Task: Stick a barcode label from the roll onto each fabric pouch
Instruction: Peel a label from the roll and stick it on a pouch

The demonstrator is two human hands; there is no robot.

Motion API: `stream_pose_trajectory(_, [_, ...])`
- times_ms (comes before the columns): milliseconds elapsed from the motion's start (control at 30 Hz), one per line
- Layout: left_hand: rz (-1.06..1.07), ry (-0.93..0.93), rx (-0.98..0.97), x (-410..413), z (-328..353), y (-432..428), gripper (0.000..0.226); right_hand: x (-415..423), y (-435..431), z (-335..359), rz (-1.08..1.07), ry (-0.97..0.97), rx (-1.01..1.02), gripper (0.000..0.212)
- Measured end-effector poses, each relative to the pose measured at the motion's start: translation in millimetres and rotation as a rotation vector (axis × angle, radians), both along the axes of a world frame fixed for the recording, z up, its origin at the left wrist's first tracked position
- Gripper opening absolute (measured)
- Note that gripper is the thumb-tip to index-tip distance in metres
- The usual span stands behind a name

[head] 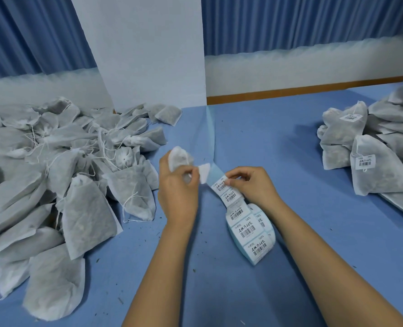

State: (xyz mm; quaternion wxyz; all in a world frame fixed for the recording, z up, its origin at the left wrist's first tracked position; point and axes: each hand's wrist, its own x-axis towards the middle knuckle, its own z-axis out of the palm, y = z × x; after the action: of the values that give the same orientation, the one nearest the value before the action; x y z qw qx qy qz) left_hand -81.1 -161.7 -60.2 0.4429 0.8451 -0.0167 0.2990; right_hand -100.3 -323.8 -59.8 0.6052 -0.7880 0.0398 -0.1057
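My left hand (178,185) grips a fabric pouch (178,156) whose top sticks up above the fingers, and pinches a peeled white label (204,172) by one edge. My right hand (250,184) pinches the loose strip of labels (226,191) coming off the roll. The label roll (251,228) lies on the blue table just below and between both hands, printed with barcodes. A pale blue backing strip (211,142) trails away from the hands toward the back.
A big heap of unlabelled pouches (54,173) with drawstrings fills the left of the table (278,149). A pile of labelled pouches (379,149) sits at the right. A white board (144,50) stands upright behind, before blue curtains.
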Motion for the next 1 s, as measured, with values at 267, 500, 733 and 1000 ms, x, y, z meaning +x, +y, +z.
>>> stream_pose_trajectory(267, [-0.016, 0.084, -0.553, -6, 19, 23, 0.019, 8, -7, -11, -0.129, 0.088, -0.115, 0.009])
stream_pose_trajectory(500, [-0.231, 0.17, -0.498, -17, 25, 4, 0.02, -7, -3, 22, 0.087, -0.153, 0.088, 0.008])
stream_pose_trajectory(733, [-0.32, 0.156, -0.401, -20, 23, -2, 0.014, -13, 2, 26, 0.155, -0.218, 0.091, 0.019])
stream_pose_trajectory(1000, [-0.353, 0.257, -0.451, -16, 26, 9, 0.005, -14, -9, 31, 0.005, -0.263, 0.184, 0.021])
